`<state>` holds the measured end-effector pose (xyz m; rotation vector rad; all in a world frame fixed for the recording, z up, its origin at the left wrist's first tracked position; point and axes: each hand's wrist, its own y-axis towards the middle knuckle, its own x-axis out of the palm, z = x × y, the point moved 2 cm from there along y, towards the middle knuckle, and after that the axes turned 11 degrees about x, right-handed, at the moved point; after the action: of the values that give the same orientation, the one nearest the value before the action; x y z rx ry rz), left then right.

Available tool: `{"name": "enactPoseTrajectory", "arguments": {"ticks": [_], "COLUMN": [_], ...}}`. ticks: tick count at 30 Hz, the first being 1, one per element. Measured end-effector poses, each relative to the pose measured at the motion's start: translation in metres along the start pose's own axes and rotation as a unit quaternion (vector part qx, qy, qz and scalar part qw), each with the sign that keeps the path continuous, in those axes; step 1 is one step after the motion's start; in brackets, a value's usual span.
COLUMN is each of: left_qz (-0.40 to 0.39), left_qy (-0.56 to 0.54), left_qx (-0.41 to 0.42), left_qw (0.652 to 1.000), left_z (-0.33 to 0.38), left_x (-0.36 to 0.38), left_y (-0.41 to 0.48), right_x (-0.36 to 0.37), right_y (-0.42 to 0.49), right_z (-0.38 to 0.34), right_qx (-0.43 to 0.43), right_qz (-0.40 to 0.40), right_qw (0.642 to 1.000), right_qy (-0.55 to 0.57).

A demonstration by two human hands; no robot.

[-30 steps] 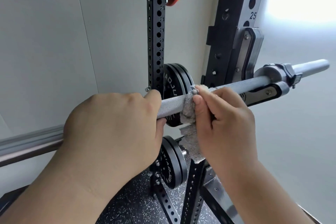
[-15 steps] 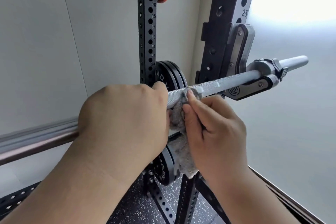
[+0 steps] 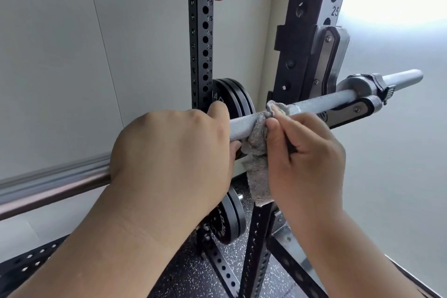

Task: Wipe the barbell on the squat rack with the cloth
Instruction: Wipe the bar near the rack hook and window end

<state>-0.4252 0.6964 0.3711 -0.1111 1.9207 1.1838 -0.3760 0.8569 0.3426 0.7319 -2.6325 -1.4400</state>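
The barbell (image 3: 319, 105) rests on the rack's hook (image 3: 348, 113); the cloth (image 3: 256, 152) drapes over it, plates (image 3: 234, 99) seemingly behind.

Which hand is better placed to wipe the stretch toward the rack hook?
The right hand: it pinches the cloth draped over the barbell, on the hook side; the left hand only grips bare bar.

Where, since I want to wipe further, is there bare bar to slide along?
Free: the barbell between cloth and rack hook, and left of the left hand. Crowded: the short gap between left hand and right hand.
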Motion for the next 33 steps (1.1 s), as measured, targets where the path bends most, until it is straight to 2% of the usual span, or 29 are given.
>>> {"name": "enactPoseTrajectory", "arguments": {"ticks": [2,3,7,9,13,17,20,22,27,31,33], "left_qz": [-0.069,-0.069,-0.106,-0.091,-0.092,-0.059,-0.035,-0.033,-0.028,-0.016,-0.016], "left_qy": [0.068,0.105,0.119,0.121,0.134,0.153,0.112,0.087,0.151,0.164,0.171], "left_qx": [-0.008,-0.003,0.007,0.031,0.023,0.010,0.017,-0.013,-0.040,-0.034,-0.029], "left_qw": [0.995,0.992,0.987,0.988,0.986,0.986,0.993,0.996,0.987,0.986,0.985], "left_z": [0.002,0.002,0.008,0.009,0.010,0.010,0.014,0.020,0.020,0.014,0.013], "left_x": [-0.016,-0.023,-0.030,-0.029,-0.035,-0.034,-0.036,-0.039,-0.030,-0.029,-0.031], "left_y": [0.002,0.000,0.003,0.001,-0.001,-0.005,-0.018,-0.030,-0.024,-0.017,-0.014], "right_x": [0.003,0.003,0.001,0.003,0.012,0.008,0.009,0.007,0.006,0.010,0.008], "right_y": [-0.020,-0.027,-0.004,-0.006,-0.035,-0.013,-0.026,-0.031,-0.013,-0.033,-0.018], "right_z": [-0.004,-0.004,0.005,0.003,-0.004,0.001,-0.005,-0.004,0.007,-0.003,0.005], "right_qx": [-0.010,-0.014,0.015,0.025,0.010,0.025,0.011,-0.012,0.029,-0.011,0.012], "right_qz": [-0.017,-0.024,-0.001,-0.002,-0.040,-0.023,-0.034,-0.032,-0.007,-0.027,-0.009], "right_qw": [1.000,1.000,1.000,0.999,0.998,0.999,0.999,0.999,0.999,1.000,1.000], "right_qy": [0.007,0.008,0.017,0.023,0.055,0.037,0.024,0.013,0.014,0.010,0.019]}}
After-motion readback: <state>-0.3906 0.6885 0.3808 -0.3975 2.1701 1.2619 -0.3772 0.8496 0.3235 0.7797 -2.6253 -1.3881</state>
